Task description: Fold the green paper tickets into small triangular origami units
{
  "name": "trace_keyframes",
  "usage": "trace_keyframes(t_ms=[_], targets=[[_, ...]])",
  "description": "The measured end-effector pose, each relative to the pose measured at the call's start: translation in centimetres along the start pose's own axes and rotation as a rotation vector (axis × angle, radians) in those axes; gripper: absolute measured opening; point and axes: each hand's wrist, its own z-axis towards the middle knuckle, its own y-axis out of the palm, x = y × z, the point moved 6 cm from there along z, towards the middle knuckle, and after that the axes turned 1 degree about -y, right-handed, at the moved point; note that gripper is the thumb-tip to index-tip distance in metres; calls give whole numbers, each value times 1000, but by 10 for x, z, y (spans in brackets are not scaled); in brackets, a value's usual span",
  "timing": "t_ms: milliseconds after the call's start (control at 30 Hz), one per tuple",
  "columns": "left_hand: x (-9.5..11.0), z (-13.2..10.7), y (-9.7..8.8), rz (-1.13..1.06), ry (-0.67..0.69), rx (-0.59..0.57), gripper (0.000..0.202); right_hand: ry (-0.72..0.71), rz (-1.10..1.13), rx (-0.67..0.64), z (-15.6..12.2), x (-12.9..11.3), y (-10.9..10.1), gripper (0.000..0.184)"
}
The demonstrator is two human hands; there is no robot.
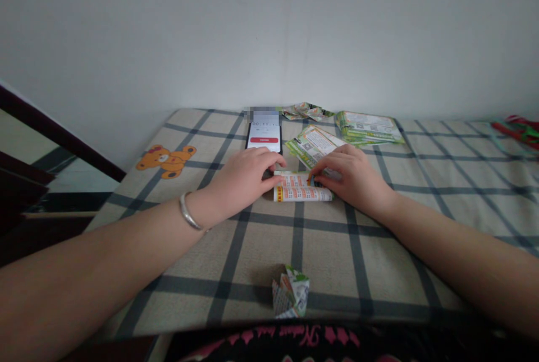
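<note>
A folded printed paper sheet (300, 188) with red and orange text lies on the checked cloth (328, 238) in front of me. My left hand (242, 177) rests on the sheet's left end, fingers bent and pressing down on it. My right hand (351, 174) presses the sheet's right part, fingertips pinched at its upper edge. A silver bangle (188, 213) sits on my left wrist. A small folded paper shape (290, 293) stands near the front edge, apart from both hands.
A phone (264, 133) with a lit screen lies just beyond my left hand. Green printed leaflets (314, 143) and a stack of them (367, 126) lie at the back, with crumpled paper (305, 110) by the wall. A bear print (166, 160) marks the cloth's left side.
</note>
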Motion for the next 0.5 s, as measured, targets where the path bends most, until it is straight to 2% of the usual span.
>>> trace_keyframes(t_ms=[233, 400, 500], targets=[[6, -1, 1, 19, 99, -7, 12, -92, 10, -42, 2, -7, -1, 11], [19, -5, 6, 73, 312, -41, 17, -165, 62, -92, 2, -13, 1, 17], [22, -8, 8, 116, 371, -59, 18, -182, 90, -102, 2, -15, 3, 21]])
